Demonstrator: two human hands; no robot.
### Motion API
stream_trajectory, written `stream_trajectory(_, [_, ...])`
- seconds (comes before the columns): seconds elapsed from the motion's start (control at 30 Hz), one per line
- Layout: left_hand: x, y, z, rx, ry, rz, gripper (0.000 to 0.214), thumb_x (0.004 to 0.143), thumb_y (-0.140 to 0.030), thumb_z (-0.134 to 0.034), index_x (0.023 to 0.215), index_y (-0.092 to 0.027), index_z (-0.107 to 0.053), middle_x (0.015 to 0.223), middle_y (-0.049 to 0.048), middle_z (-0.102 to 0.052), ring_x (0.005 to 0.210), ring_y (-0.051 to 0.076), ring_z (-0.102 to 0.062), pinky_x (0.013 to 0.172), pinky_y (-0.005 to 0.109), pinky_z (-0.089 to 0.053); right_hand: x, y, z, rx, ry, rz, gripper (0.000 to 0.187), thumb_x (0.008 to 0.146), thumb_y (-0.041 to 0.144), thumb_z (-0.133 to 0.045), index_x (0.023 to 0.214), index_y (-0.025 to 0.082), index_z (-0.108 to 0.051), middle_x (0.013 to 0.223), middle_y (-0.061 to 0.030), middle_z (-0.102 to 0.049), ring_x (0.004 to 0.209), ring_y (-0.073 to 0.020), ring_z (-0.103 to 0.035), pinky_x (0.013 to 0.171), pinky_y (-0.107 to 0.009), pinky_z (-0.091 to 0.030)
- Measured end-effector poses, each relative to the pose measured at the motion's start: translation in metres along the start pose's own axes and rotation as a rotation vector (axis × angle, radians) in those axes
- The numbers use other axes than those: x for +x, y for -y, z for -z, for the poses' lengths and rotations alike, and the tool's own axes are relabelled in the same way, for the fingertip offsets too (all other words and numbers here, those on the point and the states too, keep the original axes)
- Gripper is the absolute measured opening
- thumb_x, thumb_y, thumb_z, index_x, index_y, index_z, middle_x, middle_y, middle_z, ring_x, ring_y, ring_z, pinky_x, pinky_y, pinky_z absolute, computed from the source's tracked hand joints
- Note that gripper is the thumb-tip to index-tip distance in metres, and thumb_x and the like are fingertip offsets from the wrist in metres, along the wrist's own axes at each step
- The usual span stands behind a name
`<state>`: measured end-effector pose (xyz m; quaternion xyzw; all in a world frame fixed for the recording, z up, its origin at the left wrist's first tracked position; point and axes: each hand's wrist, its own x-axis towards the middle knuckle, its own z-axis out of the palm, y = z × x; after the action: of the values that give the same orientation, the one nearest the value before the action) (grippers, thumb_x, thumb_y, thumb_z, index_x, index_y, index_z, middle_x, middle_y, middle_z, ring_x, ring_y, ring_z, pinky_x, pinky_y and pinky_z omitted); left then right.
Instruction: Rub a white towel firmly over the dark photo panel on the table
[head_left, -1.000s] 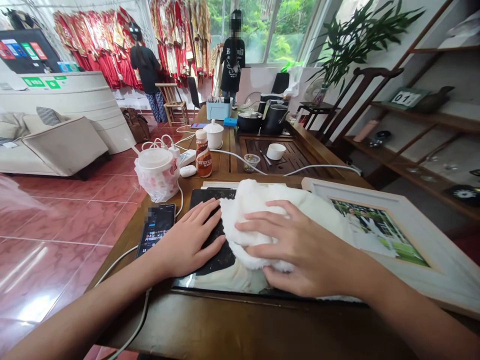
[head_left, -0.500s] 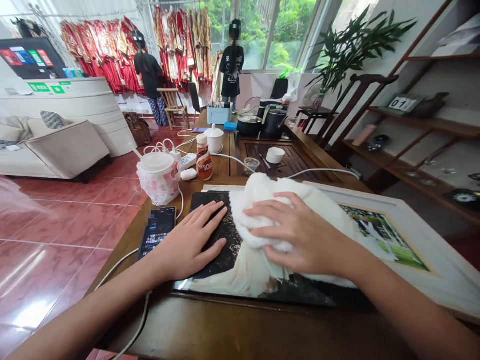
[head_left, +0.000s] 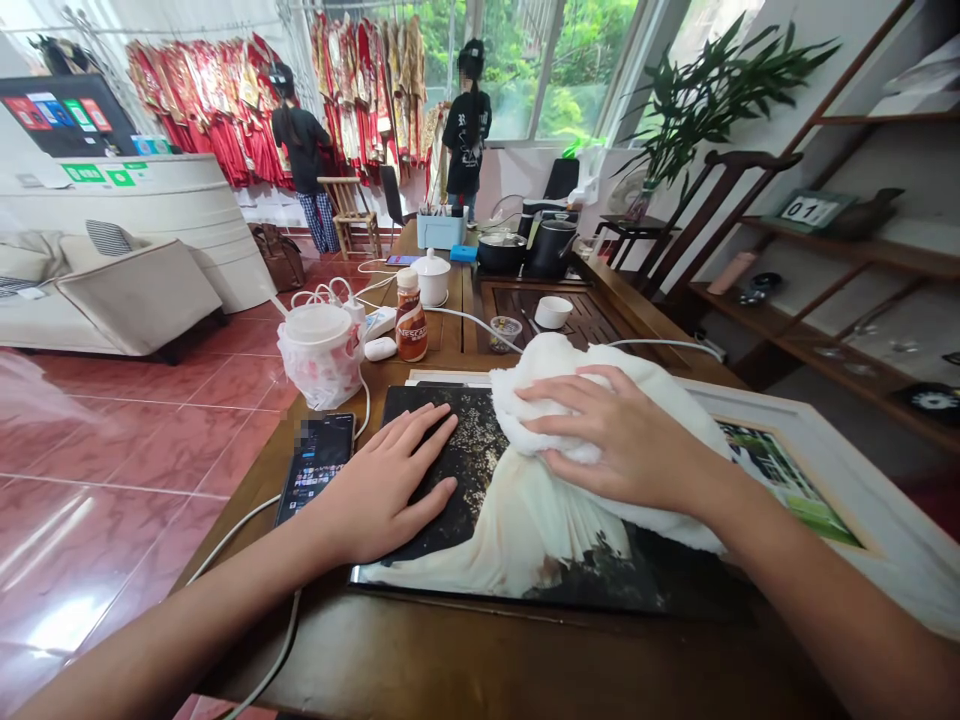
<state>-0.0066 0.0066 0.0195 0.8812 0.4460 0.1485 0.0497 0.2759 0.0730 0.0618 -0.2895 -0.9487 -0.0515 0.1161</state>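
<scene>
Two bare hands lie open with fingers flat, gripping nothing: the left hand (head_left: 382, 485) braces a stiff, probably fragile glass-fronted framed photo (head_left: 885, 510) on the desk (head_left: 480, 650), while the right hand (head_left: 622, 440) presses a soft, light white towel (head_left: 540, 400), easiest taken by its bunched fold

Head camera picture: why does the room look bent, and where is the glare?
Head view: the wide lens curves the wooden shelves; bright glare streaks the red tile floor; the left hand and white towel stay sharp, without visible blur.
</scene>
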Motion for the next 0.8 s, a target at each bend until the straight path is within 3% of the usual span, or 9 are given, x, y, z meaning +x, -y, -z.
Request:
stream_trajectory(0.27, [0.005, 0.001, -0.003, -0.010, -0.002, 0.002, 0.051, 0.100, -0.034, -0.043, 0.148, -0.020, -0.035, 0.157, 0.0108, -0.030, 0.146, 0.028, -0.026, 0.119, 0.047, -0.027, -0.003, 0.050, 0.006, 0.204, 0.126, 0.164, 0.019, 0.083, 0.026, -0.056, 0.097, 0.033, -0.068, 0.138, 0.0046, -0.056, 0.127, -0.0242, -0.051, 0.111, -0.055, -0.019])
stream_trajectory(0.47, [0.002, 0.000, -0.004, -0.023, -0.006, 0.025, 0.058, 0.101, -0.039, -0.042, 0.153, -0.021, -0.026, 0.159, 0.0097, -0.026, 0.146, 0.028, -0.025, 0.119, 0.048, -0.025, -0.002, 0.018, 0.001, 0.080, 0.015, 0.054, 0.025, 0.085, 0.029, -0.058, 0.106, 0.031, -0.070, 0.134, -0.0016, -0.061, 0.121, -0.0282, -0.056, 0.106, -0.054, -0.029])
stream_trajectory(0.6, [0.000, -0.001, -0.003, -0.030, 0.004, 0.050, 0.057, 0.101, -0.040, -0.042, 0.153, -0.022, -0.028, 0.160, 0.0081, -0.025, 0.146, 0.026, -0.025, 0.120, 0.046, -0.024, -0.002, 0.001, 0.001, 0.029, 0.010, -0.005, 0.024, 0.087, 0.030, -0.056, 0.107, 0.029, -0.070, 0.134, -0.0050, -0.060, 0.121, -0.0307, -0.055, 0.105, -0.056, -0.029])
stream_trajectory(0.8, [0.005, 0.001, -0.005, -0.074, -0.005, 0.054, 0.057, 0.100, -0.040, -0.044, 0.152, -0.020, -0.029, 0.159, 0.0087, -0.027, 0.146, 0.027, -0.026, 0.119, 0.045, -0.026, -0.004, 0.028, 0.005, 0.075, 0.060, 0.073, 0.019, 0.087, 0.031, -0.055, 0.100, 0.029, -0.068, 0.137, -0.0041, -0.058, 0.125, -0.0267, -0.052, 0.107, -0.058, -0.024])
